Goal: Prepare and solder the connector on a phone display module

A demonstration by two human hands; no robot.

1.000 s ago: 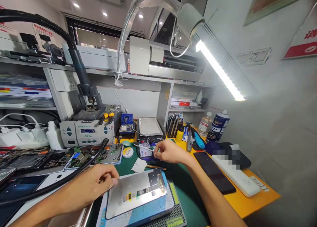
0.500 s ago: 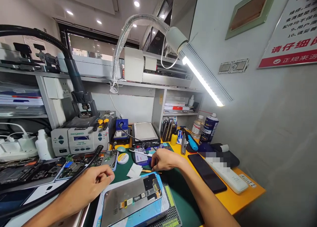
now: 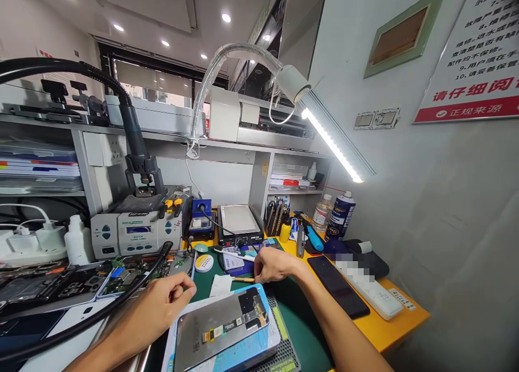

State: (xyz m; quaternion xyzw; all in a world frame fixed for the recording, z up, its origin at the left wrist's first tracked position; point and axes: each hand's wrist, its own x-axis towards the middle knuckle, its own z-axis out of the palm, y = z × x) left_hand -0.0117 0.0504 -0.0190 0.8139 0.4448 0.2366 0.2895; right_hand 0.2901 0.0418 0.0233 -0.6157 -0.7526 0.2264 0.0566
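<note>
In the head view, a flat, rounded-corner display panel [image 3: 194, 329] with a dull metallic back and a flexible ribbon lies tilted across a glossy blue-and-white box [image 3: 265, 339], which rests on a grey perforated pad [image 3: 291, 351]. The left hand [image 3: 172, 299] curls just beside the panel's upper left corner; whether its grip is together or slightly apart I cannot tell. The right hand [image 3: 273, 265] bends down beyond the panel, fingertips at the end of a slim brown stick [image 3: 242, 279]; whether its grip is clamped on it cannot be told. A creased white paper [image 3: 221, 285] lies near the stick. Bare green mat [image 3: 302, 312] leaves room between the pad and the right forearm, while a ribbed black hose [image 3: 121, 303] and circuit boards crowd the left. A smooth black phone [image 3: 339, 285] lies inside the yellow surface's [image 3: 399, 329] right edge.
</note>
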